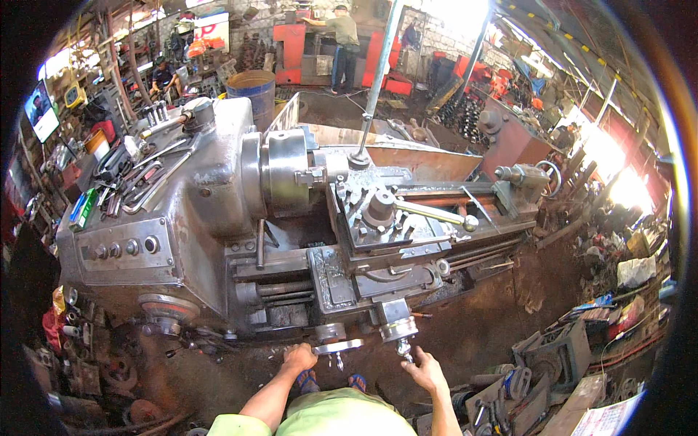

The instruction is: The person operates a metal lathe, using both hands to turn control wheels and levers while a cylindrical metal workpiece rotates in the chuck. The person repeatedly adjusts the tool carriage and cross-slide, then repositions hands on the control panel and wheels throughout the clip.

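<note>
In front of me stands a large grey metal lathe (211,196). My left hand (299,357) is closed on the left edge of the carriage handwheel (342,346), a shiny disc with a small pointed handle. To its right, my right hand (427,370) has thumb and fingers around the end of the cross-slide crank handle (403,347), below a round metal dial (398,328). Above both, the tool post (379,207) with its long lever (430,212) sits on the carriage. A shiny workpiece (336,166) is in the chuck (287,168), its jaws closed around it.
Wrenches and hex keys (149,182) lie on the headstock, above a control panel (127,251). The tailstock (520,185) stands at the right end of the bed. Scrap metal parts (549,360) crowd the lower right floor. Another person (342,43) stands at the back.
</note>
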A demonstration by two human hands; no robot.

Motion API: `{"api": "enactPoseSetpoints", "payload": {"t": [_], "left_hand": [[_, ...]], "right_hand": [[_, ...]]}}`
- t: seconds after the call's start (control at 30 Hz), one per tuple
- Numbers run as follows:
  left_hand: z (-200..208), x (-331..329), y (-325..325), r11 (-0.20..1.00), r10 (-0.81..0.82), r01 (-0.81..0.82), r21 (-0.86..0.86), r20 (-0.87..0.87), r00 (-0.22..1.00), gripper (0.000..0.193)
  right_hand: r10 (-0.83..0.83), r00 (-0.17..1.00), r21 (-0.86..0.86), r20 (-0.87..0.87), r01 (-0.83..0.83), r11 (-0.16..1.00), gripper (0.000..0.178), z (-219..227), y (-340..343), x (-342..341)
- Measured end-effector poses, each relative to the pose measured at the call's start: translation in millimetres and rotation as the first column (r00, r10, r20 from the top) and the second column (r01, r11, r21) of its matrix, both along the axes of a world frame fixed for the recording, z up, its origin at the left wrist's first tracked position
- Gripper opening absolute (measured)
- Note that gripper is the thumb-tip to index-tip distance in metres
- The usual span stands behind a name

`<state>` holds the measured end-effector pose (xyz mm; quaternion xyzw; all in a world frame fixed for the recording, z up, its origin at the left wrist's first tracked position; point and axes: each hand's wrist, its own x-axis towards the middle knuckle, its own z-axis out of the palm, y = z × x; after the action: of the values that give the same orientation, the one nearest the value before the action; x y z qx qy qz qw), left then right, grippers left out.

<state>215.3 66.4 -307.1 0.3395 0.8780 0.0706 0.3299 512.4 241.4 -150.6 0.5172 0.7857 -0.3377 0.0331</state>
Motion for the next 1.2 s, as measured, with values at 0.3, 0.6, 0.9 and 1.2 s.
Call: {"api": "enactPoseSetpoints", "payload": {"t": [0.3, 0.6, 0.9, 1.2], "left_hand": [[24.3, 3.9, 13.1, 0.994, -0.095, 0.097, -0.059, 0.029, 0.995, 0.044], [6.8, 0.3, 0.2, 0.999, 0.019, -0.018, -0.031, 0.046, 0.999, 0.047], [9.5, 0.6, -0.2, 1.000, -0.005, 0.005, 0.001, 0.065, 0.998, 0.042], [-2.4, 3.5, -3.6, 0.997, 0.074, -0.074, -0.008, 0.080, 0.994, 0.045]], "right_hand": [[0.037, 0.999, 0.355, 0.026, -0.043, 0.934, 0.104, 27.9, -18.2, -55.6], [0.043, 0.992, 0.425, 0.122, -0.091, 0.900, 0.099, 23.5, -16.0, -62.7], [0.023, 0.994, 0.383, 0.109, -0.063, 0.922, 0.099, 26.4, -15.5, -63.7], [0.060, 0.996, 0.454, 0.063, -0.082, 0.887, 0.098, 22.5, -15.8, -62.6]]}}
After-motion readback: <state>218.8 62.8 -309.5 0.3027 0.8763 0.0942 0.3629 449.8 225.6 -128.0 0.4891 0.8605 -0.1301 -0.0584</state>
